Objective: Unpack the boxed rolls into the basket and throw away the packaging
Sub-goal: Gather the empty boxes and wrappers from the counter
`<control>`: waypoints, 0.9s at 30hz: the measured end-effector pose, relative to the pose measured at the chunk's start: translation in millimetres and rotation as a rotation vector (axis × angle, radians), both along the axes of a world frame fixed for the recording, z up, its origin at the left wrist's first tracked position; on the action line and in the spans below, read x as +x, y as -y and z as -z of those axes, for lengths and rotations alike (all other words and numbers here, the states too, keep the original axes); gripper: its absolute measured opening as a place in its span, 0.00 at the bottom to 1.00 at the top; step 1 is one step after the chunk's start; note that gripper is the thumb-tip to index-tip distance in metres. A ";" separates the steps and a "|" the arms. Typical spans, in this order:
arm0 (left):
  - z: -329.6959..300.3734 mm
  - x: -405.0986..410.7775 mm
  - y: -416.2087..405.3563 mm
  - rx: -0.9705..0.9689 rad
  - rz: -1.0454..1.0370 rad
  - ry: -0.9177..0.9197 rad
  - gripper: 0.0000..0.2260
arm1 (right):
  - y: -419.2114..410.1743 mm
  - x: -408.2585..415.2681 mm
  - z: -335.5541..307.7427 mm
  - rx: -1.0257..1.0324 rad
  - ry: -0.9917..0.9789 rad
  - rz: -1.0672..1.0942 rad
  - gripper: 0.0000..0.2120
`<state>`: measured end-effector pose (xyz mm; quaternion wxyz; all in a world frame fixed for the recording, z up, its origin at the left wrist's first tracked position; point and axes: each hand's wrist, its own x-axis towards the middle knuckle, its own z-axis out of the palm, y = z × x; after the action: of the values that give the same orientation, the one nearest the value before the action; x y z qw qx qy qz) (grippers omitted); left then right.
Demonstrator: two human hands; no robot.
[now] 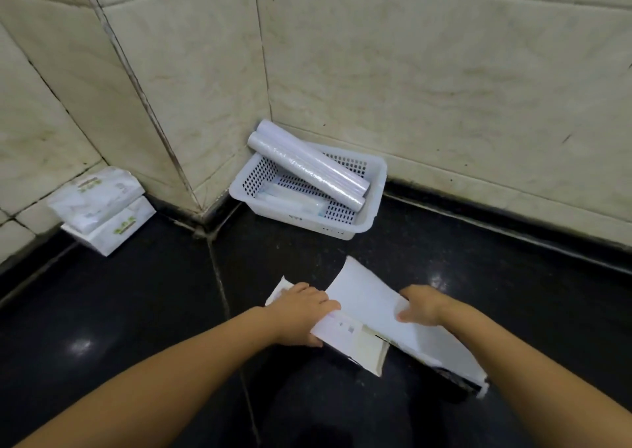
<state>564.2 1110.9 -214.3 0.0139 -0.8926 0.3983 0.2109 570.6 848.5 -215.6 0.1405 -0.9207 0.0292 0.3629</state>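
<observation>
A person leans over a dark, glossy worktop (444, 249) set into a corner of pale tiled walls (444, 71). Both bare forearms reach forward. The left hand (302, 314) clasps one end of an opened white cardboard box (352, 340), fingers curled over its top and thumb underneath. The right hand (422, 305) grips the box's long white flap (369, 297), which is lifted and bent upward away from the body of the box. The far end of the box rests low, near the front edge of the worktop; whether anything is inside it cannot be seen.

Well beyond the hands, tucked into the wall corner, sits a white perforated plastic basket (374, 194). Two shiny white rolls (307, 163) lie side by side in it, slanting, their upper ends propped over the basket's back rim against the wall. Another wrapped item (290, 201) lies flat on the basket floor.

Far left, against the wall, two soft white tissue packs (99, 204) are stacked.
</observation>
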 end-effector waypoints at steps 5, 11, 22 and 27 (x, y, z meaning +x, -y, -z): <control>-11.6 -8.4 -11.6 -0.016 0.018 0.067 0.25 | -1.2 -23.8 -30.7 0.086 -0.011 0.020 0.13; -54.5 -18.8 -56.9 -0.277 -0.246 0.015 0.28 | 7.6 -75.7 -90.6 0.317 0.292 0.352 0.16; -118.7 -50.2 59.3 -0.720 -0.403 -0.190 0.27 | 62.0 -250.7 -154.1 0.748 0.663 0.911 0.20; -136.6 -132.7 184.4 -0.716 -0.144 -0.293 0.23 | 113.9 -398.9 -155.3 0.671 0.945 1.246 0.16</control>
<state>431.5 926.5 -77.7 -0.3704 -0.8270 0.3806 0.1844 171.7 734.6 -60.3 0.5775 -0.7009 0.3600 -0.2138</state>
